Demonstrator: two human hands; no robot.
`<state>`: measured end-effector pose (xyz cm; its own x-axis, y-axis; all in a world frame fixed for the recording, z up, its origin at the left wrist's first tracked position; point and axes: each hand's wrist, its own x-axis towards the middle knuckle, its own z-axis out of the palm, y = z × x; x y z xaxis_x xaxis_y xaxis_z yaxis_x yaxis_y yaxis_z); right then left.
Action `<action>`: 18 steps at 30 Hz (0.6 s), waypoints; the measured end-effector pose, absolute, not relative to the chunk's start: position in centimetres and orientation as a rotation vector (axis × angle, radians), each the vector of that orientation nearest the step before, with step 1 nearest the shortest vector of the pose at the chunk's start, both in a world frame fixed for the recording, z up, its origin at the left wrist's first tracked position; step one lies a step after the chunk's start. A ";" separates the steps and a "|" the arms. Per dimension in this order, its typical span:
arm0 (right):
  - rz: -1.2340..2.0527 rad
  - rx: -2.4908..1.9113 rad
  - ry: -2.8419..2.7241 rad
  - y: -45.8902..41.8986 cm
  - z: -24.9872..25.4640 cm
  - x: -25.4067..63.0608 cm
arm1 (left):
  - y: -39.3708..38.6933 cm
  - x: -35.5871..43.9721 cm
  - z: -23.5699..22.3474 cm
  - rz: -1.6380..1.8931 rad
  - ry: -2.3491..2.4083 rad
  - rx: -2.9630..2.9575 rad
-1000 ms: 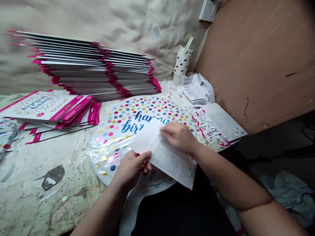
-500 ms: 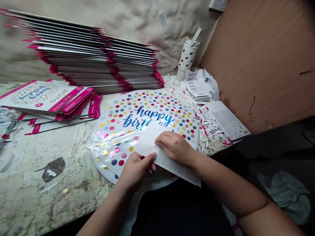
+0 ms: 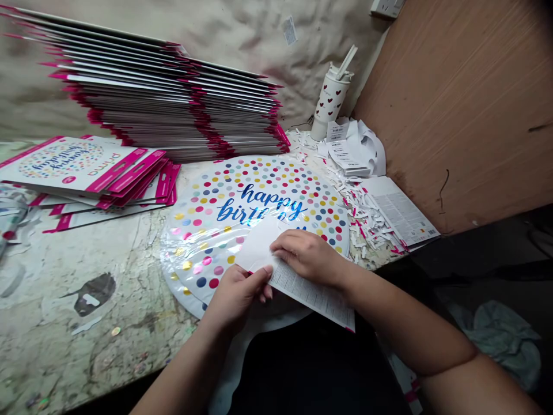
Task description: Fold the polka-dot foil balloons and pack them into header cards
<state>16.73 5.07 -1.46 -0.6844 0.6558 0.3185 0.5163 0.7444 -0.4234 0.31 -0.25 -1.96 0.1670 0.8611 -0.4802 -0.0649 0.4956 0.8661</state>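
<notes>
A white cardboard packaging sleeve [image 3: 309,293] with small print is tilted over a pile of flat, round foil balloons [image 3: 211,199]. The top balloon carries coloured dots and blue "happy birthday" lettering. My left hand [image 3: 242,291] pinches the sleeve's near left edge between thumb and fingers, where a bit of pink shows. Bent fingers of my right hand [image 3: 305,256] are closed at the sleeve's upper part, between its plain white area and its printed area. Whatever lies under those fingertips is hidden. Part of the lettering is covered by the sleeve.
A tall stack of pink-edged sleeves [image 3: 173,109] stands at the back left, with a smaller pile of sleeves [image 3: 73,167] before it. A heart-patterned tumbler [image 3: 330,101], a label strip [image 3: 345,158], paper scraps [image 3: 367,222] and a printed card [image 3: 401,210] lie right.
Both hands keep their hold on the sleeve and have shifted very slightly left. The camera view has moved a little; everything else looks the same.
</notes>
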 end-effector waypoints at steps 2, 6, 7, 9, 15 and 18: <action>0.294 -0.875 -2.587 4.9 -1.5 16.3 | -0.2 0.5 -1.9 0.803 1.211 0.763; 0.171 -0.909 -2.517 4.9 -1.0 16.8 | 0.1 0.4 -2.0 0.841 1.186 0.641; 0.215 -0.941 -2.414 4.9 -0.5 17.4 | 0.1 0.2 -2.1 0.848 1.191 0.627; 0.371 -1.000 -2.262 5.1 0.7 19.0 | 0.3 -0.2 -2.1 0.871 1.210 0.604; 0.403 -0.985 -2.456 4.2 2.3 20.1 | 0.1 0.1 -1.5 0.822 1.200 0.705; 0.184 -0.980 -2.628 3.5 1.5 18.4 | -0.2 1.0 -1.1 0.804 1.190 0.748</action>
